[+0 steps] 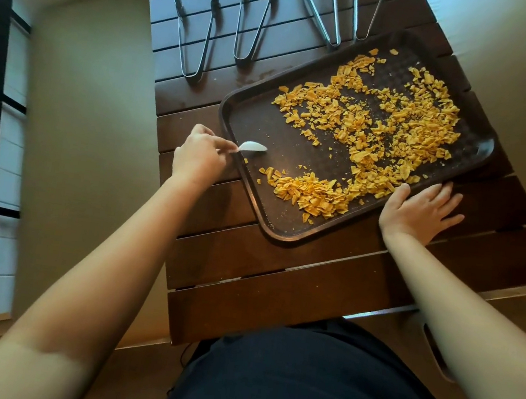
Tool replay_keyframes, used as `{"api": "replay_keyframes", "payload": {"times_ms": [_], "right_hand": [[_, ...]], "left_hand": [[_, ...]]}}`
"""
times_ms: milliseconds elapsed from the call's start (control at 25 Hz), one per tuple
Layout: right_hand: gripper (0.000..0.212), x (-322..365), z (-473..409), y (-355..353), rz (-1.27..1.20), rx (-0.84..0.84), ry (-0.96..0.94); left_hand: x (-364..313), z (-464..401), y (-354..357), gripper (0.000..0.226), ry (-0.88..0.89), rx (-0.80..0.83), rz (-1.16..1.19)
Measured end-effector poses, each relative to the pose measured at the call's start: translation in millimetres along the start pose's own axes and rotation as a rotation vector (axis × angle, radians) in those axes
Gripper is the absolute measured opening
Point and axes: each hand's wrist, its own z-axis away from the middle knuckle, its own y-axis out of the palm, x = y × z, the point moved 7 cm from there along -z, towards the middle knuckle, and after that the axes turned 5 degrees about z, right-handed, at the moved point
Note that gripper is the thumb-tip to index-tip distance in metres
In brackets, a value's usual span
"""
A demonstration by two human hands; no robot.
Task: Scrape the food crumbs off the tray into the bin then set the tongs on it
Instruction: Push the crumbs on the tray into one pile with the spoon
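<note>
Pinching the white scraper (251, 147) in your left hand (198, 155) while your right hand (422, 211), fingers spread flat, is steadying the tray (288, 228) on the slatted table (277, 279), you are gathering crumbs (366, 126) and are still needing a sweep toward a bin not in view

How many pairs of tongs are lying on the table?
4, in a row on the table beyond the tray: black-tipped tongs at far left, black-tipped tongs beside them, then all-metal tongs, and all-metal tongs at right, cut off by the frame's top.
</note>
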Motion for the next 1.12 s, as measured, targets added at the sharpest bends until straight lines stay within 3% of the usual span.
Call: {"api": "replay_keyframes", "payload": {"times_ms": [240, 360, 440, 560, 840, 1120], "right_hand": [[0.066, 0, -1, 0, -0.001, 0.001, 0.007], [0.065, -1, -1, 1, -0.001, 0.003, 0.011], [0.066, -1, -1, 1, -0.002, 0.005, 0.009], [0.066, 1, -1, 1, -0.001, 0.003, 0.005], [0.066, 0, 0, 0, 0.0, 0.003, 0.005], [0.065, 1, 1, -1, -0.001, 0.006, 0.006]], "left_hand": [[-6, 23, 31, 0.021, 0.096, 0.335, 0.098], [-4, 24, 22, 0.022, 0.034, 0.149, 0.175], [-1, 21, 8, 0.026, 0.028, -0.048, 0.008], [-1, 11, -8, 0.034, 0.051, -0.147, -0.241], [-27, 1, -19, 0.031, 0.231, -0.055, -0.636], [-36, 13, -8, 0.023, 0.268, 0.159, -0.629]]}}
